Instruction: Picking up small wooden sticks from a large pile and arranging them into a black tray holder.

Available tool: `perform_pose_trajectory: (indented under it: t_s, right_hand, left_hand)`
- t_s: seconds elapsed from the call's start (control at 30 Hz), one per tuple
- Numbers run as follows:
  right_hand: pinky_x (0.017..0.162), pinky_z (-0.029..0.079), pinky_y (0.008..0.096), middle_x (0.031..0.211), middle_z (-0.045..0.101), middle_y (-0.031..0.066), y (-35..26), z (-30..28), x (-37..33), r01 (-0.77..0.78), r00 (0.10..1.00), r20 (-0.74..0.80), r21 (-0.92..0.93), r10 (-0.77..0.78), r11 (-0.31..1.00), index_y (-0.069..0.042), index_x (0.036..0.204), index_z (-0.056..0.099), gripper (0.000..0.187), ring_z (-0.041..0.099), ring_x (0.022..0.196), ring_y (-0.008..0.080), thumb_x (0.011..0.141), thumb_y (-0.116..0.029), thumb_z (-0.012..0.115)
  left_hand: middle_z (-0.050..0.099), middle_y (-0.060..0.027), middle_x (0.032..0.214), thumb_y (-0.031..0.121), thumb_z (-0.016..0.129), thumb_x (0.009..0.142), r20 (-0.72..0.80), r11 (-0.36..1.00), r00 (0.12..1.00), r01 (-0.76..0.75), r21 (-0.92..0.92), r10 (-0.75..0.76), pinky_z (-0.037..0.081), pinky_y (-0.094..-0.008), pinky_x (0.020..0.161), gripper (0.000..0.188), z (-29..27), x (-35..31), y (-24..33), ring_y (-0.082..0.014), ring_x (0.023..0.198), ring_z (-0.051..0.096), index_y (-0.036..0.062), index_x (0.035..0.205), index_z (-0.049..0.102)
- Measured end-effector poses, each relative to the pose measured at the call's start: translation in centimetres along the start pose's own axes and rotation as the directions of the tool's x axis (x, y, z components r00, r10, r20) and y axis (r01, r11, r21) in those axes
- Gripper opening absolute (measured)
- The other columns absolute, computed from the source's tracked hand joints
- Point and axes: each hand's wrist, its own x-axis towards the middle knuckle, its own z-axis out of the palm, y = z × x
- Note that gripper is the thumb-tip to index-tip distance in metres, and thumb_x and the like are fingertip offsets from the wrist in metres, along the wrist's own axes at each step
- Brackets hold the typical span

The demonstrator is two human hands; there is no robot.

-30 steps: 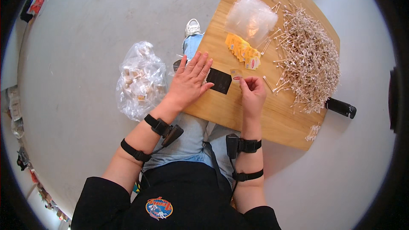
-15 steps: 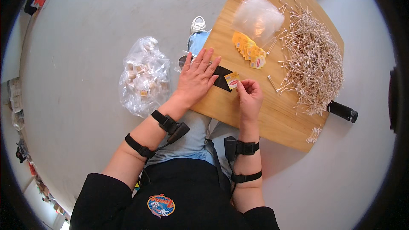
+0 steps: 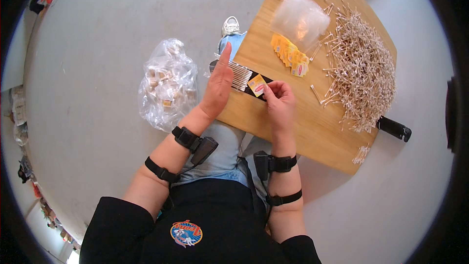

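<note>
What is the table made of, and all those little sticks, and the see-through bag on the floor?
The table looks like light wood or bamboo with a smooth finish: fine grain lines run along it. The little sticks look like thin pale stems with white fluffy tips, probably cotton buds; whether paper or wood is unclear. The bag looks like thin clear plastic: it crinkles and shines.

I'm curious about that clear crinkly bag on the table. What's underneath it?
Under the clear bag lies the wooden table. Its near edge overlaps the row of yellow packets, and a few cotton swabs poke out beside it. Anything else beneath is too blurred to tell.
</note>
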Motion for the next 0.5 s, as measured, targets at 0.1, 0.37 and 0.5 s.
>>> perform_pose_trajectory:
  t_s: [0.1, 0.37, 0.5]
  right_hand:
    - [0.065, 0.049, 0.0228, 0.082, 0.065, 0.0011, 0.3, 0.8, 0.7, 0.02, 1.0, -0.014, -0.056, -0.021, 0.998, -0.002, 0.093, 0.063, 0.006, 0.058, 0.071, 0.0072, 0.09, -0.005, 0.067]
    - [0.064, 0.049, 0.0245, 0.077, 0.066, 0.003, 1.2, 2.1, 1.2, 0.091, 0.993, -0.065, -0.172, -0.103, 0.981, -0.001, 0.089, 0.063, 0.006, 0.059, 0.068, 0.0078, 0.089, -0.006, 0.066]
    - [0.064, 0.049, 0.0245, 0.077, 0.066, 0.0026, 0.7, 1.2, 0.8, 0.079, 0.988, -0.113, -0.201, -0.103, 0.977, 0.0, 0.09, 0.063, 0.006, 0.06, 0.068, 0.008, 0.09, -0.006, 0.066]
  left_hand:
    - [0.023, -0.0146, 0.162, 0.032, 0.033, 0.108, -0.021, 0.959, 0.997, 0.068, -0.276, -0.077, 0.017, -0.0365, 0.122, 0.059, 0.0, 0.2, -0.1, -0.0243, 0.15, 0.022, -0.0004, 0.156, 0.02]
    - [0.014, -0.0167, 0.164, 0.041, 0.024, 0.109, 0.106, 0.827, 0.987, 0.157, -0.54, -0.118, 0.01, -0.037, 0.124, 0.064, 0.1, 0.4, 0.4, -0.026, 0.152, 0.014, 0.0038, 0.158, 0.007]
    - [0.015, -0.0165, 0.163, 0.043, 0.022, 0.109, 0.116, 0.783, 0.975, 0.222, -0.581, -0.19, 0.01, -0.0369, 0.124, 0.064, 0.8, 0.3, -0.2, -0.0259, 0.152, 0.015, 0.0047, 0.158, 0.009]
